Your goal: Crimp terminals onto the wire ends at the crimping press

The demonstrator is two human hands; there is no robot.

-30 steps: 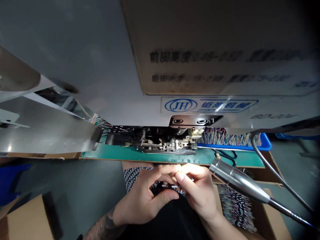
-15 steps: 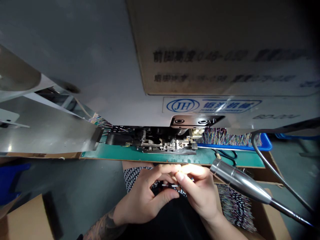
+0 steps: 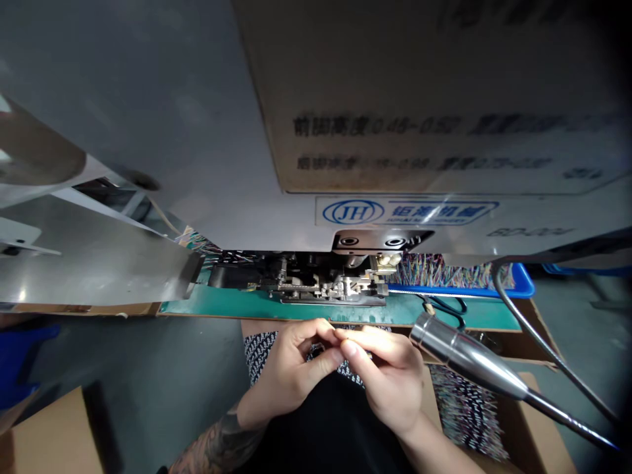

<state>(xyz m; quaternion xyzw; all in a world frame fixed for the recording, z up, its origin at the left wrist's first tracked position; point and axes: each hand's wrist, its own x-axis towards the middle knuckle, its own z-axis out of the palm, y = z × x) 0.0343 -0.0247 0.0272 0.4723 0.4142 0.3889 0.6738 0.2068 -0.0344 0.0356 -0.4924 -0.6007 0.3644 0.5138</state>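
My left hand (image 3: pixel 291 368) is closed in a pinch, its thumb and index finger drawn together just in front of the bench edge. The fingertips of my right hand (image 3: pixel 392 375) meet them, also pinched closed. Whatever lies between the fingers is too small and too covered to name. Both hands are above the lap, over patterned black-and-white cloth (image 3: pixel 259 352). Beyond them stands the metal mechanism (image 3: pixel 336 286) of a bench machine (image 3: pixel 212 131), apart from the fingers.
A silver gooseneck lamp (image 3: pixel 469 359) reaches in from the right, close to my right hand. On the green bench top (image 3: pixel 222 301) stands a blue tray (image 3: pixel 526 280) of thin coloured wires (image 3: pixel 449 270). More wire bundles (image 3: pixel 469 411) lie in a cardboard box (image 3: pixel 548 421) below.
My left thumb and fingers have closed together and come up against my right fingertips. Thin white pieces visible between the hands before are now hidden. The view has shifted slightly.
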